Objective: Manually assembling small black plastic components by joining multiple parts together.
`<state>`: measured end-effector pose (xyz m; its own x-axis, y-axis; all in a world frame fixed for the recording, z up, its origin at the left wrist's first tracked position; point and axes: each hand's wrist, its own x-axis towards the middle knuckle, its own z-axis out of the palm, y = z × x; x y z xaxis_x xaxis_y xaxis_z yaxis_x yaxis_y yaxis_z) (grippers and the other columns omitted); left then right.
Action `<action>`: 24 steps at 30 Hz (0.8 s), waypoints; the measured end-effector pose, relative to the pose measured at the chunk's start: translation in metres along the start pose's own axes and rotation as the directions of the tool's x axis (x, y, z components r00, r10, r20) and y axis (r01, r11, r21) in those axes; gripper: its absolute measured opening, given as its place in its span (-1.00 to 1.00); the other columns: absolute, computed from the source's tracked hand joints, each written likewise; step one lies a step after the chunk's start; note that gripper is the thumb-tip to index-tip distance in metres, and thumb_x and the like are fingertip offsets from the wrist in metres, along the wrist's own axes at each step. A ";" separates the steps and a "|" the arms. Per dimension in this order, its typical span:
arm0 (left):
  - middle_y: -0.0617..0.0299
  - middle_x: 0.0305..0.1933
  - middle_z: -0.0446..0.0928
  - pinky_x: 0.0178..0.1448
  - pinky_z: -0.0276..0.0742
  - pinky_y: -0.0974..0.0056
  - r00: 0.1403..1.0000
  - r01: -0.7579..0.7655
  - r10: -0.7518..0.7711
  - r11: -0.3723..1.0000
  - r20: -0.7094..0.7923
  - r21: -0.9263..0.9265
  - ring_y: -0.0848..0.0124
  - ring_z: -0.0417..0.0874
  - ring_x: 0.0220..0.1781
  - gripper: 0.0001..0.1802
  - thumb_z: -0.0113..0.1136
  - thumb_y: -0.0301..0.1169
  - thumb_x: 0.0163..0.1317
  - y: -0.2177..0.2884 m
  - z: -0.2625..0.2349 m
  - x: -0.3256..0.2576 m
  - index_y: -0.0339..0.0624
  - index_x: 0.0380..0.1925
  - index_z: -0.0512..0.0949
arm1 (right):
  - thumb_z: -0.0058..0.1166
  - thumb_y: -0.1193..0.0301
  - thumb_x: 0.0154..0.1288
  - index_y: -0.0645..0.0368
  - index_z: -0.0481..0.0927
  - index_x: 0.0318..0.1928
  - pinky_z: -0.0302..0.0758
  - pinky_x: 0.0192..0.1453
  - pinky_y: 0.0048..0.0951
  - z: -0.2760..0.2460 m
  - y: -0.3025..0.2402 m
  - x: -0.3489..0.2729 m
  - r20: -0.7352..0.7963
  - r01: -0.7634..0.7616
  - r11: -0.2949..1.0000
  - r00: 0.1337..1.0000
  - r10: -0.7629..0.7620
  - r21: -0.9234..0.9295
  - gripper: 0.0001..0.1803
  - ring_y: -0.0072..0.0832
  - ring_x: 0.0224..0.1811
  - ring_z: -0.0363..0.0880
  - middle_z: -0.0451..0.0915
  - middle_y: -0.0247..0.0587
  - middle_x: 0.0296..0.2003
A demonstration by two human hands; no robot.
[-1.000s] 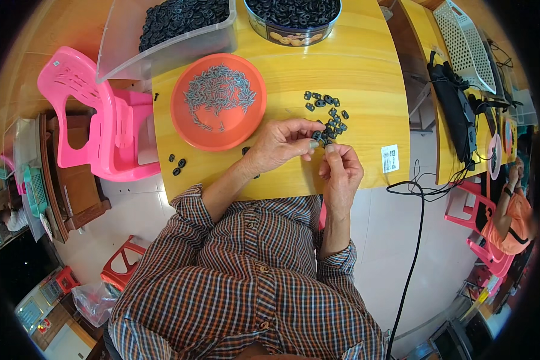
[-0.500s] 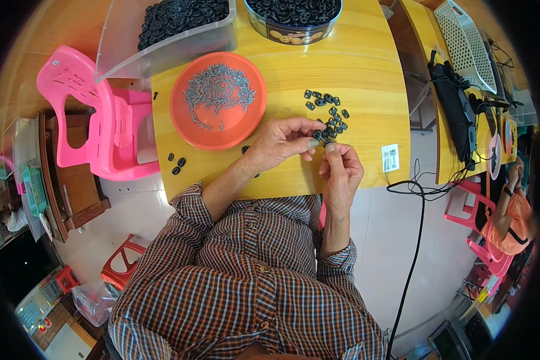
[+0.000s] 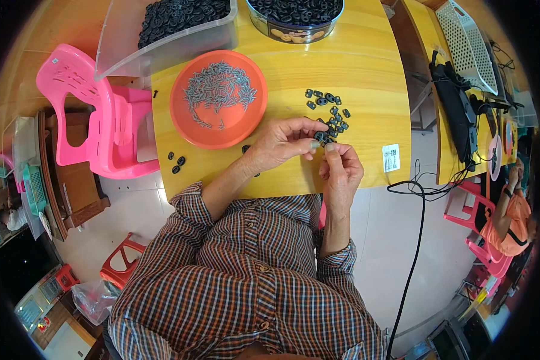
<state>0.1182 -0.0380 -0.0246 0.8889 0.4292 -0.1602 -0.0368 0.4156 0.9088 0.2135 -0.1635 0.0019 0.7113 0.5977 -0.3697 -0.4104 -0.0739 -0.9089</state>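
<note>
At the centre of the frame our left hand and right hand still pinch one small black rubber ring between fingertips, barely shifted from a moment ago, beside the loose pile of black rings and the orange plastic plate of grey pins.

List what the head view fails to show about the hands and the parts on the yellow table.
- Small black part pinched between left hand and right hand: fingertips cover it, shape unreadable.
- Grey pieces in the orange dish: too small to identify.
- Clear bin and round tin of black parts: cut off by the top edge.
- Table under the left forearm: hidden.
</note>
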 end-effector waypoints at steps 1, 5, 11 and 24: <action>0.36 -0.35 0.46 -0.25 0.55 0.48 1.000 -0.001 0.001 1.000 -0.001 0.000 0.61 0.55 -0.37 -0.63 0.09 -0.61 0.22 0.000 0.000 0.000 -0.25 0.06 0.49 | 0.12 0.37 0.28 0.20 0.51 -0.37 0.12 -0.59 -0.70 0.000 0.000 0.000 0.003 0.002 1.000 1.000 -0.002 -0.013 -0.84 -0.77 -0.66 0.26 0.44 -0.45 -0.57; 0.36 -0.35 0.45 -0.25 0.55 0.49 1.000 -0.016 0.016 1.000 0.000 -0.011 0.63 0.52 -0.37 -0.63 0.10 -0.62 0.21 -0.003 0.001 0.000 -0.25 0.06 0.50 | 0.12 0.37 0.28 0.20 0.51 -0.37 0.12 -0.59 -0.70 0.000 -0.001 0.000 0.004 0.001 1.000 1.000 -0.001 -0.011 -0.83 -0.77 -0.66 0.25 0.44 -0.45 -0.57; 0.37 -0.36 0.44 -0.26 0.54 0.49 1.000 -0.017 0.017 1.000 -0.016 0.013 0.63 0.51 -0.38 -0.63 0.10 -0.61 0.21 -0.002 0.001 -0.001 -0.23 0.05 0.51 | 0.12 0.37 0.28 0.20 0.51 -0.37 0.12 -0.60 -0.70 0.000 -0.001 0.000 0.012 -0.023 0.999 1.000 0.023 -0.029 -0.84 -0.77 -0.66 0.25 0.44 -0.46 -0.58; 0.37 -0.39 0.43 -0.31 0.52 0.49 0.999 -0.037 0.037 0.998 -0.003 0.050 0.63 0.52 -0.43 -0.68 0.12 -0.59 0.21 0.000 0.000 -0.001 -0.20 -0.01 0.55 | 0.12 0.38 0.28 0.20 0.52 -0.37 0.13 -0.60 -0.71 0.000 0.001 0.000 0.022 -0.011 0.999 1.000 0.011 -0.036 -0.85 -0.77 -0.67 0.25 0.44 -0.46 -0.58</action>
<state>0.1174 -0.0389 -0.0247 0.8856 0.4466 -0.1276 -0.0465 0.3587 0.9323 0.2132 -0.1635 0.0010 0.6938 0.6145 -0.3756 -0.3971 -0.1087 -0.9113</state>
